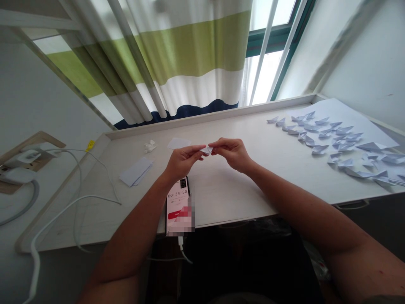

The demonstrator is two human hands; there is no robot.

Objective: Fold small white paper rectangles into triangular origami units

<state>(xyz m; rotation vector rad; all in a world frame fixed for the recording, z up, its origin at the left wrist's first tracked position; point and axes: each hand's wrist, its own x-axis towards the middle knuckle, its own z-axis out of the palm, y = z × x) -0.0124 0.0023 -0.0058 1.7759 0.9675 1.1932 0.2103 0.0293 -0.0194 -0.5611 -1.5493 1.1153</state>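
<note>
Both of my hands hover over the middle of the white table (pixel 228 185) and pinch one small folded white paper piece (pixel 207 149) between them. My left hand (pixel 182 160) grips its left side with thumb and fingertips. My right hand (pixel 230 153) grips its right side, fingers curled. Behind the hands a white paper slip (pixel 179 143) lies flat on the table.
Several folded paper triangles (pixel 329 137) are spread over a large white sheet (pixel 351 114) at the right. A stack of paper slips (pixel 136 171) and a crumpled scrap (pixel 149 146) lie at the left. A phone (pixel 178 198) showing a timer sits under my left wrist. White cables (pixel 76 202) run along the left edge.
</note>
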